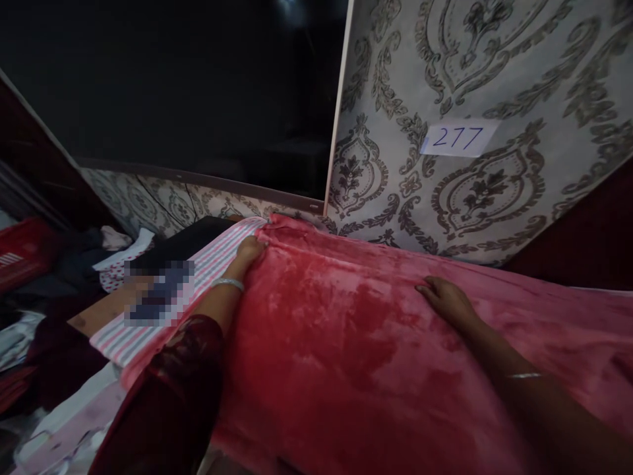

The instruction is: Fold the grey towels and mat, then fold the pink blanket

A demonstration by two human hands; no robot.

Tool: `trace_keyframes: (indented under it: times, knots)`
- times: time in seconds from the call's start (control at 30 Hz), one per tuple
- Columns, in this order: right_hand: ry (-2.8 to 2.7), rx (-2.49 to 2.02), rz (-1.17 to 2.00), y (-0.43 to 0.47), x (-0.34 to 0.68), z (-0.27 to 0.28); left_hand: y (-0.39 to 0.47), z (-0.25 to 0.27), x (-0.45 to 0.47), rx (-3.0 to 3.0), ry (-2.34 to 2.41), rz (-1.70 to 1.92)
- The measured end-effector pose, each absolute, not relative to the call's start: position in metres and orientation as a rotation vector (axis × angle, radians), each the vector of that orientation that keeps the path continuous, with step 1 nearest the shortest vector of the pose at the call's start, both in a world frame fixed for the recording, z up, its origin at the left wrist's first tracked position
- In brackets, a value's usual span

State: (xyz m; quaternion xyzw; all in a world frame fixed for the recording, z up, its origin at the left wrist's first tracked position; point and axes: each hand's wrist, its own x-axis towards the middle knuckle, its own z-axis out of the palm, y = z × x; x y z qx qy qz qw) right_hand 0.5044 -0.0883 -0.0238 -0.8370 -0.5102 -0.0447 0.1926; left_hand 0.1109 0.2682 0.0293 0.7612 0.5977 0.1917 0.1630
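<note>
A red plush blanket [316, 343] with lighter pink patches lies spread in front of me. My left hand [251, 249] is closed on its far left edge, beside a striped pink, grey and white cloth [217, 254]. Farther right, my right hand [448, 297] rests at the blanket's upper part, fingers drawn together in a pinch on the fabric. The fingertips of the left hand are hidden from me. Bracelets circle both wrists.
A large dark TV screen [198, 86] stands behind the blanket, against patterned wallpaper [386, 145]. On the wall is a paper label [459, 138] reading 277. Piled clothes [54, 330] and a black flat object [182, 241] lie at the left, near a blurred-out patch.
</note>
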Motion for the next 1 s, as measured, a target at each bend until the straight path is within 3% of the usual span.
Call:
trace_keyframes:
  times: [0.2,0.37,0.67,0.87,1.0]
  knots:
    - [-1.360,-2.279,-0.268,-0.076,0.518,-0.021,0.262,0.032,0.125,2.335,1.765,0.674]
    - [-1.278,-2.378,-0.044,-0.069,0.519,-0.042,0.268,0.016,0.131,2.388,1.775,0.347]
    - [-1.266,-2.402,-0.057,-0.072,0.518,-0.048,0.274,0.027,0.133,2.386,1.751,0.186]
    - [-1.356,-2.527,0.017,-0.074,0.512,-0.029,0.251,0.042,0.082,2.332,1.657,0.107]
    - [-1.428,-2.565,-0.143,-0.094,0.486,-0.016,0.211,0.044,0.029,2.298,1.684,0.085]
